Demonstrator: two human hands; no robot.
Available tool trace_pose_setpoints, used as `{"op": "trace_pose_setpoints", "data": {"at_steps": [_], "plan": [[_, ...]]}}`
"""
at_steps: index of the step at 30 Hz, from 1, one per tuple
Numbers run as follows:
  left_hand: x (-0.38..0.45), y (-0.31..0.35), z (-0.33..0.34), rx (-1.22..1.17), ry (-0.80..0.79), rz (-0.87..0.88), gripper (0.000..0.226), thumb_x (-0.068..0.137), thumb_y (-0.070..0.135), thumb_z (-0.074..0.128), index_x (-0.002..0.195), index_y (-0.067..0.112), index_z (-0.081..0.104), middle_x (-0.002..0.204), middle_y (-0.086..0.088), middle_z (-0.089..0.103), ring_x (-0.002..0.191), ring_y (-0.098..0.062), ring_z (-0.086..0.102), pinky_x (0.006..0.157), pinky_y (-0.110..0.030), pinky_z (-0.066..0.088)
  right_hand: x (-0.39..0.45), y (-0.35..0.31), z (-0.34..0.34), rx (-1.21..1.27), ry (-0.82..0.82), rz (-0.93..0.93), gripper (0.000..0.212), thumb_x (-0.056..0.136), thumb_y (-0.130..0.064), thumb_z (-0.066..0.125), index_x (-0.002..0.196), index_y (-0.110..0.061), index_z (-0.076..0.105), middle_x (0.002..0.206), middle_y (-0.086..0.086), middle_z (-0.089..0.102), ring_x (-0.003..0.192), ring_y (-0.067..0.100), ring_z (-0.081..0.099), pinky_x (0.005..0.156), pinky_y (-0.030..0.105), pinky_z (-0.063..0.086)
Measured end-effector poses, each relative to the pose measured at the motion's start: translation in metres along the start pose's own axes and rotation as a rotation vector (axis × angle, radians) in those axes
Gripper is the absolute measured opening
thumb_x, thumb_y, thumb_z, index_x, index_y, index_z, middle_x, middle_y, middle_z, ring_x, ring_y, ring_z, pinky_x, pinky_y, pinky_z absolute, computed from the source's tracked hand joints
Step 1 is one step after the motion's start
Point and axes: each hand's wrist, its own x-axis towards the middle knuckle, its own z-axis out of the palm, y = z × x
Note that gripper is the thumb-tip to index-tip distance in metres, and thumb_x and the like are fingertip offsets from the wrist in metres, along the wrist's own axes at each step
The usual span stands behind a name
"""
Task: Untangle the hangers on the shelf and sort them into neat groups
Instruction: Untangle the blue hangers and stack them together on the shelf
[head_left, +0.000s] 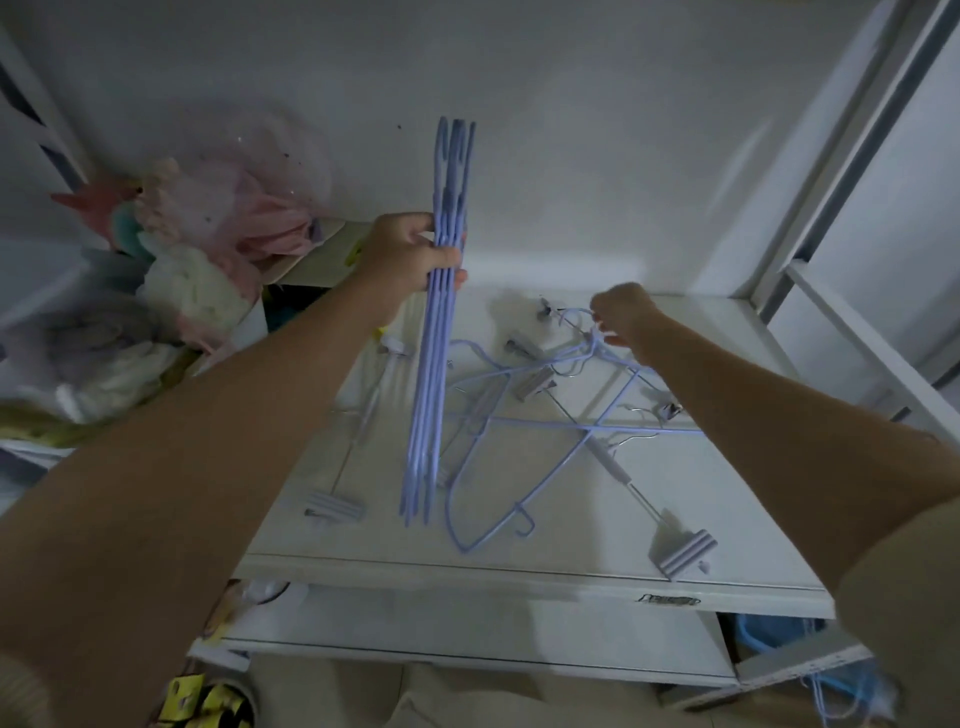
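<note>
My left hand (415, 254) grips a bundle of several lilac hangers (434, 374), held edge-on and upright, their lower ends resting on the white shelf (519, 566). To the right lies a tangled pile of lilac wire hangers (524, 415) mixed with metal clip hangers. My right hand (626, 317) reaches into the far end of that pile, its fingers pinched around the hooks of the tangled hangers (592, 332). A grey clip (685, 553) lies near the shelf's front right corner, another grey clip (332, 508) at the front left.
A heap of pastel fabric and plastic bags (171, 270) fills the space left of the shelf. White wall stands behind. A white frame (841, 322) runs along the right. Below the shelf is a lower ledge, with yellow items (208, 701) at bottom left and blue items (779, 634) at bottom right.
</note>
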Motion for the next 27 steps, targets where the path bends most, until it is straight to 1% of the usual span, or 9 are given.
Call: {"op": "trace_pose_setpoints", "data": {"at_steps": [2, 5, 10, 12, 16, 18, 23, 25, 27], "plan": [[0.004, -0.002, -0.005, 0.044, -0.002, -0.002, 0.015, 0.083, -0.005, 0.063, 0.095, 0.004, 0.064, 0.089, -0.023, 0.063, 0.053, -0.014, 0.068, 0.059, -0.027, 0.06, 0.009, 0.019, -0.003, -0.208, 0.034, 0.017, 0.016, 0.092, -0.013, 0.047, 0.099, -0.007, 0.06, 0.113, 0.022, 0.06, 0.096, 0.029, 0.056, 0.096, 0.042, 0.048], [0.01, -0.009, -0.007, 0.081, -0.007, -0.027, 0.016, 0.083, -0.003, 0.064, 0.095, 0.007, 0.066, 0.091, -0.023, 0.065, 0.057, -0.016, 0.069, 0.062, -0.027, 0.06, 0.017, 0.035, 0.001, -0.397, 0.035, 0.019, 0.034, 0.093, -0.012, 0.046, 0.119, 0.003, 0.061, 0.124, 0.023, 0.06, 0.116, 0.038, 0.057, 0.095, 0.04, 0.046], [0.021, -0.019, -0.007, 0.122, -0.024, -0.022, 0.016, 0.084, -0.003, 0.063, 0.096, 0.006, 0.066, 0.089, -0.021, 0.066, 0.055, -0.013, 0.069, 0.057, -0.023, 0.059, 0.027, 0.042, 0.019, -0.523, 0.008, -0.023, 0.033, 0.092, -0.011, 0.044, 0.116, 0.007, 0.058, 0.122, 0.023, 0.061, 0.115, 0.037, 0.057, 0.077, 0.03, 0.04], [0.025, -0.022, -0.009, 0.138, -0.036, -0.017, 0.016, 0.085, -0.004, 0.061, 0.099, 0.004, 0.065, 0.089, -0.02, 0.065, 0.054, -0.011, 0.069, 0.057, -0.023, 0.059, 0.033, 0.046, 0.026, -0.502, 0.012, -0.007, 0.033, 0.091, -0.013, 0.047, 0.118, 0.005, 0.056, 0.12, 0.022, 0.06, 0.115, 0.037, 0.056, 0.076, 0.029, 0.039], [0.032, -0.031, -0.012, 0.156, -0.03, -0.031, 0.017, 0.086, -0.003, 0.061, 0.101, 0.004, 0.064, 0.092, -0.022, 0.066, 0.056, -0.011, 0.069, 0.058, -0.023, 0.059, 0.046, 0.054, 0.036, -0.588, 0.028, -0.014, 0.036, 0.086, -0.016, 0.051, 0.118, -0.002, 0.054, 0.128, 0.022, 0.054, 0.119, 0.039, 0.052, 0.095, 0.038, 0.046], [0.034, -0.035, -0.013, 0.17, -0.023, -0.03, 0.016, 0.085, -0.004, 0.061, 0.1, 0.004, 0.064, 0.087, -0.022, 0.065, 0.054, -0.011, 0.069, 0.057, -0.023, 0.059, 0.048, 0.057, 0.038, -0.655, 0.048, -0.001, 0.039, 0.086, -0.014, 0.049, 0.124, -0.005, 0.051, 0.131, 0.018, 0.051, 0.124, 0.037, 0.047, 0.106, 0.046, 0.038], [0.034, -0.041, -0.012, 0.173, -0.028, -0.04, 0.018, 0.085, -0.005, 0.061, 0.098, 0.007, 0.064, 0.085, -0.02, 0.065, 0.053, -0.011, 0.069, 0.058, -0.025, 0.06, 0.055, 0.062, 0.038, -0.659, 0.042, 0.069, 0.035, 0.09, -0.014, 0.044, 0.124, -0.006, 0.05, 0.127, 0.016, 0.059, 0.127, 0.033, 0.048, 0.116, 0.049, 0.014], [0.034, -0.043, -0.012, 0.197, -0.031, -0.041, 0.016, 0.085, -0.004, 0.062, 0.097, 0.007, 0.064, 0.088, -0.021, 0.066, 0.055, -0.011, 0.07, 0.059, -0.026, 0.06, 0.055, 0.058, 0.034, -0.59, 0.031, 0.055, 0.03, 0.093, -0.017, 0.043, 0.118, -0.005, 0.053, 0.127, 0.017, 0.059, 0.12, 0.034, 0.052, 0.112, 0.046, 0.024], [0.034, -0.041, -0.012, 0.22, -0.024, -0.041, 0.015, 0.085, -0.003, 0.062, 0.097, 0.006, 0.064, 0.091, -0.021, 0.067, 0.056, -0.011, 0.07, 0.06, -0.026, 0.061, 0.055, 0.049, 0.026, -0.502, 0.042, 0.006, 0.025, 0.092, -0.017, 0.044, 0.108, -0.001, 0.057, 0.118, 0.021, 0.062, 0.097, 0.034, 0.057, 0.083, 0.035, 0.044]]}}
